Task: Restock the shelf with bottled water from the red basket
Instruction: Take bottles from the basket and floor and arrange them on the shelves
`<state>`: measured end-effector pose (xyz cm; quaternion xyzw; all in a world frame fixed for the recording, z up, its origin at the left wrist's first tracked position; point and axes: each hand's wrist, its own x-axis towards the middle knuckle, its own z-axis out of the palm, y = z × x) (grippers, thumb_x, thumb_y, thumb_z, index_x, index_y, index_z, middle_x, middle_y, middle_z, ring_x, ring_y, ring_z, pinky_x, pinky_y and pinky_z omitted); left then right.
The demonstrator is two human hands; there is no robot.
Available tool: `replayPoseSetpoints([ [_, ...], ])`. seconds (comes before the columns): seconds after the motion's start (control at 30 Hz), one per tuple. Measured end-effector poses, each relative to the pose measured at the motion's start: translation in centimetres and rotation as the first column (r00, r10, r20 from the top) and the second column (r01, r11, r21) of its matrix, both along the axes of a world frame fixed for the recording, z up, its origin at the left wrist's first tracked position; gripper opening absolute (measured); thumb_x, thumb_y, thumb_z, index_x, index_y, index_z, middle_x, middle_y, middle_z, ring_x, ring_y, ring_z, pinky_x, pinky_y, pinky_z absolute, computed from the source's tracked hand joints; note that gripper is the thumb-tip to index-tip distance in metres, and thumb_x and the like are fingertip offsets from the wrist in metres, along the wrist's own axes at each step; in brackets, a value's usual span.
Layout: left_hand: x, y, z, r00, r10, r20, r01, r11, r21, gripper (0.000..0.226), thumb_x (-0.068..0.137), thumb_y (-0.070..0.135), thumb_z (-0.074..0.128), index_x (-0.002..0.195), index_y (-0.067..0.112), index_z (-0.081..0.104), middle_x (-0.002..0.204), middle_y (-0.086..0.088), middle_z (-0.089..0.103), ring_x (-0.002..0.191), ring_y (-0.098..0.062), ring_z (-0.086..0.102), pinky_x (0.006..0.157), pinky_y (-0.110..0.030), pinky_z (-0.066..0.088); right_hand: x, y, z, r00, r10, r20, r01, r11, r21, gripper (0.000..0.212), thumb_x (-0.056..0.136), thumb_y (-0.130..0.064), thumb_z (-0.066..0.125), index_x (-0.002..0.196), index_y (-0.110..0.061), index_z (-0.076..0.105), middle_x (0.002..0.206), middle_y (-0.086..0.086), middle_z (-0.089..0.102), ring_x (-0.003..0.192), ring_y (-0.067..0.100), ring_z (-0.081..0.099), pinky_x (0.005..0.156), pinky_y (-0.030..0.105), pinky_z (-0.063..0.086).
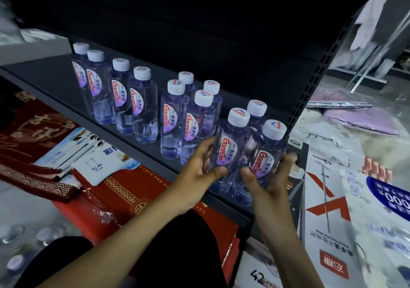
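The left hand [199, 168] grips the left bottle [229, 148], the right hand [274, 176] the right bottle [267, 154], fingers curled, at the shelf [55, 77] lip; released tilted, either may fall or topple neighbours [197, 119].

Bottles [144, 110] stand in a row on the shelf [51, 77], running from upper left to centre right; boxes [137, 188] lie beneath it at lower left.
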<state>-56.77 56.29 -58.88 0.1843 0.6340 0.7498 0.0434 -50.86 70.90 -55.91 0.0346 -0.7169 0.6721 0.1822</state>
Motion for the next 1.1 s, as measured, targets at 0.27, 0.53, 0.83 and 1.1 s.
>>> replayPoseSetpoints([
  [0.27,-1.2,1.3,0.7,1.000,-0.023,0.012,0.024,0.995,-0.094,0.055,0.080,0.035,0.065,0.130,0.040,0.043,0.128,0.024,0.060,0.129,-0.004,0.050,0.111,-0.029,0.038,-1.7,0.4,-0.1,0.998,-0.065,-0.006,0.065,0.998,0.006,0.065,0.088,-0.017,0.064,0.140,-0.029,0.027,0.127,-0.002,0.060,0.114,0.010,0.062,0.102,0.042,0.048],
  [0.53,-0.3,1.5,1.2,0.998,0.030,-0.060,-0.049,0.939,-0.340,0.066,0.102,0.027,0.045,0.154,0.038,0.006,0.154,0.019,0.029,0.138,0.005,0.028,0.115,-0.022,0.024,-2.3,0.1,-0.3,0.993,-0.119,0.026,0.118,0.993,0.023,0.064,0.091,-0.012,0.063,0.137,-0.036,0.026,0.125,-0.011,0.059,0.107,-0.007,0.060,0.084,0.007,0.048],
  [0.83,3.0,0.3,2.2,0.984,0.138,-0.111,-0.177,0.723,-0.668,0.051,0.098,0.020,0.054,0.145,0.017,0.036,0.138,0.000,0.053,0.129,-0.018,0.049,0.106,-0.027,0.039,0.4,-0.2,0.2,0.958,-0.243,0.152,0.218,0.962,0.161,0.061,0.088,-0.020,0.069,0.135,-0.033,0.033,0.125,-0.018,0.054,0.112,-0.005,0.054,0.102,0.036,0.045],
  [1.1,9.6,-12.2,4.0,0.865,0.187,-0.465,-0.497,0.196,-0.846,0.049,0.095,0.034,0.043,0.143,0.029,0.039,0.137,0.002,0.053,0.123,-0.022,0.053,0.098,-0.036,0.048,5.2,-9.6,1.2,0.961,-0.264,-0.079,0.267,0.825,0.498,0.045,0.075,-0.005,0.069,0.114,-0.027,0.063,0.117,0.000,0.049,0.108,0.014,0.051,0.099,0.029,0.040],
])
